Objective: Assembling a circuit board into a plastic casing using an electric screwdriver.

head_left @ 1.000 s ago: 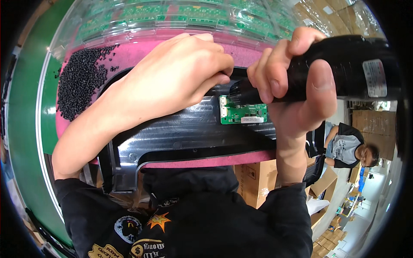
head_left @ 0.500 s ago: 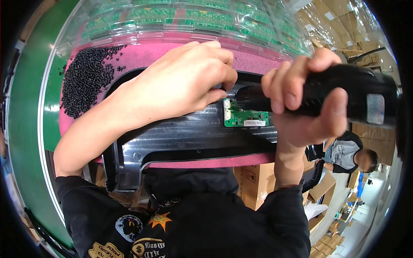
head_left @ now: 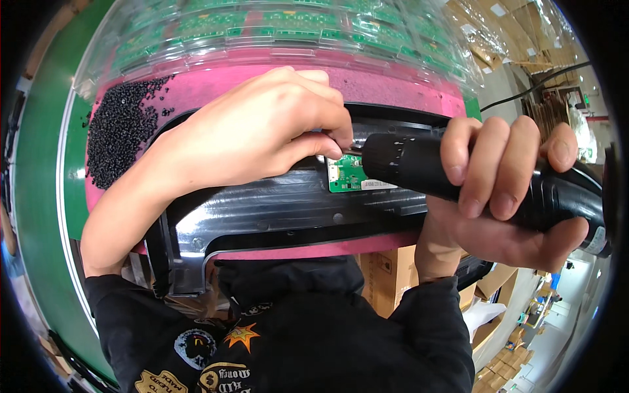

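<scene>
My right hand [head_left: 504, 190] is wrapped around a black electric screwdriver [head_left: 401, 160], its body slanting down to the right. The thin bit [head_left: 352, 151] points left and meets the fingertips of my left hand [head_left: 282, 124]. My left thumb and index finger are pinched together there; whatever is between them is too small to make out. Just below the bit lies a green circuit board [head_left: 339, 178] with white connectors, partly hidden by the screwdriver. It rests inside a long black plastic housing [head_left: 275, 209], whose far side is partly covered by my left hand and forearm.
A pile of small black screws [head_left: 121, 134] lies at the left of the pink mat [head_left: 196, 85]. Clear plastic trays [head_left: 275, 33] of green boards stand along the far side. Cardboard boxes [head_left: 386, 278] are below at the right; a black cable [head_left: 537, 85] hangs farther off.
The screwdriver has drawn back from over the board and tilted, with its bit now at my left fingertips. My right hand has shifted right and nearer. A person at the right has left view.
</scene>
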Demonstrator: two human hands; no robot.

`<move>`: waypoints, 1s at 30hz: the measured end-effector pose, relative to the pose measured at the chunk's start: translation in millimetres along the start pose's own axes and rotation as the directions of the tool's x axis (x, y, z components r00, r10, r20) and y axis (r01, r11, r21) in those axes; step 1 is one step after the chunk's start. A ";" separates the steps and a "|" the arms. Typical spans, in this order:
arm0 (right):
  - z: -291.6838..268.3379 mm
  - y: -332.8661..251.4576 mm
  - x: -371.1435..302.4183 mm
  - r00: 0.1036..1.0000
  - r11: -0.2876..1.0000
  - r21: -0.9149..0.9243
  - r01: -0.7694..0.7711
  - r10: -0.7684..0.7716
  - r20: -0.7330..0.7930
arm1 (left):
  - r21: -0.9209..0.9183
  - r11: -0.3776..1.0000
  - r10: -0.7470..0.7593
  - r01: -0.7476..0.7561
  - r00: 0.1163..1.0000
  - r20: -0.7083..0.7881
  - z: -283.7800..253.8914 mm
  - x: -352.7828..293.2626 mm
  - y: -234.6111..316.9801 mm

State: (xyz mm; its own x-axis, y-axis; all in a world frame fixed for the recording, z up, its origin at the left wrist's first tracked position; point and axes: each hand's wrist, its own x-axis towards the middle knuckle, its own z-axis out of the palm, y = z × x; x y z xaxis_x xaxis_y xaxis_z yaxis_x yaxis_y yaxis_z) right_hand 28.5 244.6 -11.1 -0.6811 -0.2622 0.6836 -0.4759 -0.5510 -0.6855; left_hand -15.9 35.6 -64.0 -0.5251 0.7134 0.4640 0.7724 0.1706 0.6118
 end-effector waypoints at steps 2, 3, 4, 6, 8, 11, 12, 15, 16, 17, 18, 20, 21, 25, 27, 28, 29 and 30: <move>-14.3 -1.2 3.0 0.978 0.997 -0.020 -0.079 0.082 0.190 | -0.003 1.000 0.023 -0.023 0.999 0.042 -1.4 0.5 1.3; -22.5 1.6 4.6 0.953 0.998 -0.026 -0.066 0.070 0.296 | -0.004 1.000 0.023 -0.022 0.999 0.044 -0.9 0.7 1.1; -23.6 1.2 3.0 0.953 0.998 -0.026 -0.065 0.070 0.294 | 0.010 1.000 0.024 -0.024 0.998 0.053 -0.5 0.7 0.7; -21.4 1.2 1.0 0.969 0.999 0.001 -0.049 0.047 0.241 | 0.024 0.999 0.022 -0.024 0.998 0.061 -1.0 0.4 0.6; -17.4 1.3 -1.5 0.982 0.999 0.027 -0.031 0.026 0.189 | 0.046 0.999 0.020 -0.028 0.988 0.152 -2.9 0.2 1.5; -9.8 1.4 -4.6 0.993 0.998 0.065 -0.001 -0.006 0.114 | 0.052 0.998 0.026 -0.035 0.986 0.164 -3.1 -0.5 2.7; -6.9 1.6 -5.3 0.996 0.997 0.077 0.010 -0.017 0.089 | 0.054 0.998 0.025 -0.034 0.986 0.162 -2.9 -0.9 2.5; 0.6 2.6 -6.6 0.999 0.993 0.110 0.046 -0.047 0.013 | 0.059 0.997 0.044 -0.051 0.993 0.111 -2.3 -0.8 2.0; 3.0 3.7 -6.3 0.997 0.993 0.088 0.080 -0.077 -0.032 | 0.031 0.999 0.032 -0.035 0.994 0.100 -2.6 0.1 1.9; 4.7 4.1 -7.1 0.996 0.993 0.090 0.080 -0.078 -0.030 | 0.002 1.000 0.019 -0.019 0.996 0.089 -2.9 0.6 1.9; 6.3 4.4 -8.7 0.993 0.991 0.085 0.104 -0.099 -0.056 | 0.004 1.000 0.018 -0.019 0.996 0.089 -2.5 0.5 2.0; 6.4 6.0 -10.2 0.988 0.987 0.076 0.141 -0.136 -0.069 | -0.039 0.999 0.030 -0.027 0.996 0.082 -1.3 -0.4 1.8; 5.6 4.5 -10.3 0.988 0.987 0.075 0.141 -0.136 -0.069 | -0.039 0.999 0.031 -0.028 0.996 0.083 -1.3 -0.3 1.6; 1.5 1.3 -9.0 0.985 0.985 -0.009 0.170 -0.170 0.014 | -0.052 0.999 0.008 -0.003 0.994 0.105 -2.1 0.8 3.6; -6.0 -7.8 -5.2 0.987 0.993 -0.073 0.098 -0.087 0.139 | -0.063 0.998 -0.005 0.012 0.994 0.112 -2.2 1.2 5.0; -8.6 -10.5 -4.3 0.979 0.992 -0.108 0.063 -0.041 0.198 | -0.040 0.999 -0.001 0.005 0.994 0.106 -2.0 0.9 5.2; -10.2 -11.5 -3.9 0.980 0.992 -0.109 0.064 -0.041 0.195 | -0.017 1.000 0.003 -0.001 0.995 0.100 -1.9 0.8 5.3; -11.4 -11.7 -3.3 0.978 0.992 -0.105 0.063 -0.040 0.206 | -0.019 1.000 0.004 -0.002 0.995 0.102 -2.3 0.2 4.7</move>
State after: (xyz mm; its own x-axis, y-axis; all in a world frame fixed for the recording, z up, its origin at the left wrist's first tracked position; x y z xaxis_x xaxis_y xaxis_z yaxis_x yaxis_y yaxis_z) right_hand 30.0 260.9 -8.1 -0.5324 -0.3970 0.7476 -0.5737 -0.4802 -0.6635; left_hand -13.2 34.9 -59.5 -0.4830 0.7797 0.3985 0.7666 0.1566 0.6228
